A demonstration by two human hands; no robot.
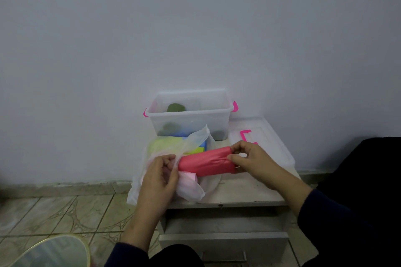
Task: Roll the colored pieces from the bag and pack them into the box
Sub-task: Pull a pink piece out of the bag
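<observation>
I see both hands gripping the red roll [206,161] just in front of the box [188,115]: left hand [159,176] pinches its left end, right hand [249,158] curls round its right end. The bag [173,154], with more coloured pieces, lies under the roll, touching the box's front; the lid [264,136] lies right of the box.

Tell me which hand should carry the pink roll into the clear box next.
Probably the right hand. It pinches the end of the pink roll nearest the clear box, with an open path to it. The left hand sits lower, at the white bag and the roll's other end.
</observation>
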